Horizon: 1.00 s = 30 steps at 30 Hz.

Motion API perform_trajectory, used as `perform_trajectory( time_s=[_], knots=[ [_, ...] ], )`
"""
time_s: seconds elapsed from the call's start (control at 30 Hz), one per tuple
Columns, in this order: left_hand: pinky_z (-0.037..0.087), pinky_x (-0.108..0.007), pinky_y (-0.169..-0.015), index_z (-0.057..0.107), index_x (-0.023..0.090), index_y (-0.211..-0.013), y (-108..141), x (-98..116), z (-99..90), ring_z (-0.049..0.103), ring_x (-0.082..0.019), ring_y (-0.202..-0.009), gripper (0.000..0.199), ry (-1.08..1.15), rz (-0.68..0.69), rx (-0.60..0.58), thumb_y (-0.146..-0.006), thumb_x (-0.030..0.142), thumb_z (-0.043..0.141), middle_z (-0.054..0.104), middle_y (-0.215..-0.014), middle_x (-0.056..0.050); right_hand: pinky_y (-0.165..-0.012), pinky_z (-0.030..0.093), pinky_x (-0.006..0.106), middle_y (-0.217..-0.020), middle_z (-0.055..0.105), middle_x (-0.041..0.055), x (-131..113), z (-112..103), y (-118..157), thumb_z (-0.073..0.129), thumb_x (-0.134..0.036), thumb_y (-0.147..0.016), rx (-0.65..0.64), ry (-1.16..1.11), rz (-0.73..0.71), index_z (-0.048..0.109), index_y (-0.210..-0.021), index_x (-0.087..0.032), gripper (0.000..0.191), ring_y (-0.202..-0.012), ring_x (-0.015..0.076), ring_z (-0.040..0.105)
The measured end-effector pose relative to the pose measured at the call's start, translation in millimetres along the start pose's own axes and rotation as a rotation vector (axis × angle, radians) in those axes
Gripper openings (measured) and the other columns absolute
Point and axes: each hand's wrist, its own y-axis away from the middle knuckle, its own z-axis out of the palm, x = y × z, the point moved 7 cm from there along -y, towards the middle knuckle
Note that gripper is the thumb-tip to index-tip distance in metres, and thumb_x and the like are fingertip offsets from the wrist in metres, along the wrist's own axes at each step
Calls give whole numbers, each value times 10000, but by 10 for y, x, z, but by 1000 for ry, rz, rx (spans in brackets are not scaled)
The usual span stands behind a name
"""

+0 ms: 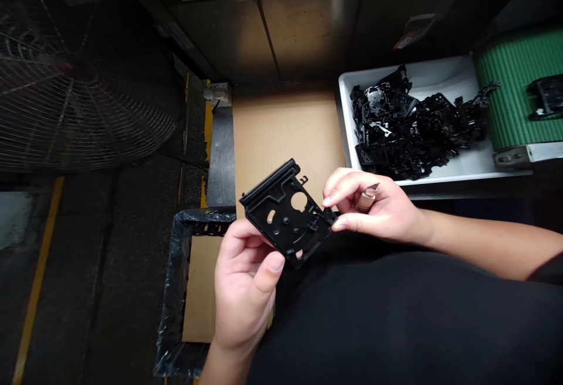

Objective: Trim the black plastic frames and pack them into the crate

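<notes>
A black moulded plastic part (288, 221) with a large round hole, slots and a thick ridge along one edge is held up in front of me, tilted. My left hand (250, 273) grips its lower left side, thumb on the near edge and fingers beneath. At its right corner, my right hand (373, 206) pinches the edge between thumb and forefinger. A small metal blade-like tool (368, 197) sits across the curled fingers of that same hand, its pointed tip upward.
A white tray (466, 165) heaped with black plastic parts (409, 127) stands at right, beside a green ribbed conveyor belt (505, 92) carrying another part. Cardboard (285, 133) covers the bench. A plastic-lined bin (169, 314) stands lower left; a large fan (83, 80) is at left.
</notes>
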Motion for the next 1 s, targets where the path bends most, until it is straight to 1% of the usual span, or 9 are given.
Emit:
perform_trajectory(
  time_s=[0.2, 0.37, 0.47, 0.57, 0.67, 0.77, 0.87, 1.0],
  knots=[
    [615, -286, -730, 688, 247, -1073, -9, 33, 36, 660, -142, -738, 257, 14, 18, -12, -850, 261, 816, 710, -918, -25, -540, 434, 231, -984, 672, 30, -36, -17, -1, 863, -217, -861, 8, 12, -6, 742, -1067, -187, 240, -600, 62, 474],
    [617, -267, -739, 700, 255, -1087, -6, 56, 73, 685, -146, -787, 238, 22, 31, -34, -869, 249, 797, 724, -940, -26, -552, 439, 234, -978, 672, 27, -68, -26, 7, 867, -235, -859, 21, 22, -13, 744, -1059, -181, 240, -607, 63, 476],
    [621, -261, -730, 712, 255, -1090, -3, 85, 126, 698, -149, -782, 209, 48, 32, -49, -888, 246, 766, 735, -930, -27, -543, 432, 231, -980, 675, 28, -90, -29, 7, 878, -235, -848, 28, 17, -21, 749, -1052, -181, 248, -598, 60, 466],
    [617, -247, -716, 727, 243, -1079, -4, 115, 159, 696, -144, -761, 190, 73, 31, -28, -890, 236, 746, 743, -916, -32, -521, 419, 219, -986, 680, 32, -136, -22, -3, 883, -207, -838, 17, -11, -57, 750, -1063, -179, 263, -579, 51, 456],
    [628, -267, -709, 730, 229, -1090, 0, 118, 147, 703, -161, -770, 221, 69, 25, 15, -872, 249, 761, 754, -934, -48, -508, 407, 204, -981, 678, 34, -193, -21, -17, 885, -189, -834, 16, -22, -96, 752, -1064, -167, 266, -578, 46, 460],
    [638, -291, -704, 723, 225, -1086, 11, 110, 120, 703, -170, -745, 250, 47, 37, 42, -846, 265, 784, 759, -924, -49, -507, 408, 201, -989, 678, 39, -234, -17, -23, 889, -213, -836, 7, -14, -114, 749, -1054, -165, 264, -593, 52, 478],
    [640, -302, -735, 721, 221, -1064, 18, 103, 110, 677, -152, -694, 249, 39, 61, 45, -830, 272, 792, 750, -883, -41, -514, 416, 209, -1010, 676, 36, -255, -13, -22, 891, -241, -838, -7, -22, -123, 740, -1060, -172, 277, -582, 46, 469],
    [623, -284, -710, 724, 208, -1080, 30, 79, 94, 662, -147, -681, 286, 36, 57, 66, -821, 294, 806, 748, -890, -49, -497, 396, 194, -989, 667, 32, -278, -10, -18, 907, -232, -820, -10, -9, -150, 742, -1045, -164, 287, -601, 50, 462]
  ],
)
